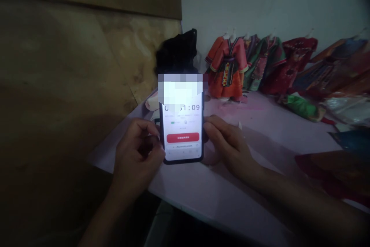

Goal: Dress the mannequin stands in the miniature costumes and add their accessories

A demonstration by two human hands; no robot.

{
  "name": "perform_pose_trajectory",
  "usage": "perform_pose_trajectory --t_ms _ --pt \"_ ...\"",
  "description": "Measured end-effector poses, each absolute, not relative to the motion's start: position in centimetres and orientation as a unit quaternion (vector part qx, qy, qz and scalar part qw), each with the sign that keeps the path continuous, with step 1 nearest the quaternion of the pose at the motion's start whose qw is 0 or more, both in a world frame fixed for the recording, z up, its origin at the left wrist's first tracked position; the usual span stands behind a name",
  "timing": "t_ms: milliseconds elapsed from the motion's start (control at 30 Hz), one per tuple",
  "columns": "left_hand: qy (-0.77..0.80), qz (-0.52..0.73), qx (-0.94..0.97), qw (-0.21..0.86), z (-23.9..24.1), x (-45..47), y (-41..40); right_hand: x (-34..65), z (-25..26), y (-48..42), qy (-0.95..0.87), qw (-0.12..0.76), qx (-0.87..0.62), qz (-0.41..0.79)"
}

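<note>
In the head view, the phone (182,131) stood upright between both hands, held over the near part of the pale pink table (202,197) with its lit screen facing the camera. The screen showed a count ending in 01:09 with a red button (182,137) below it, and a blurred patch covered its top. The left hand (138,150) had its fingers curled together around the phone's left edge, the thumb pressed at the lower left corner. The right hand (228,143) had its fingers closed against the right edge, so the phone was clamped from both sides. What the fingers did behind the case could not be told.

Behind the phone a black cloth bundle (177,52) lay against the wall. Beside it a doll in an orange costume (227,68) stood at the head of a row of other costumed dolls (274,64) along the white wall. A green garment (303,107) lay on the table to the right, well apart from the hands. A brown board (72,66) filled the left side.

Judged from the grip, the step in hand was minding the timer screen, with nothing on the table touched. A press on the red button would have called for one thumb to leave its edge while the other hand steadied the phone
</note>
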State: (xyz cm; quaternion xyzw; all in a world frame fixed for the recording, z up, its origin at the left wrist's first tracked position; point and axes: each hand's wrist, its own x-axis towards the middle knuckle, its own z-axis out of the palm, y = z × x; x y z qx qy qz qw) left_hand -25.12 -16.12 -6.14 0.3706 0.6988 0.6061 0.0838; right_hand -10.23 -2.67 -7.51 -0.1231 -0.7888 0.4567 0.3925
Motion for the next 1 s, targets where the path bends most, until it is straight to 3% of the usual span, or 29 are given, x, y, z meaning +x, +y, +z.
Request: perform_pose_trajectory --t_ms 1000 --pt "0.711 0.601 0.352 0.099 -6.02 -24.84 -15.79 -10.39 -7.70 -2.55 -0.775 0.395 -0.122 0.479"
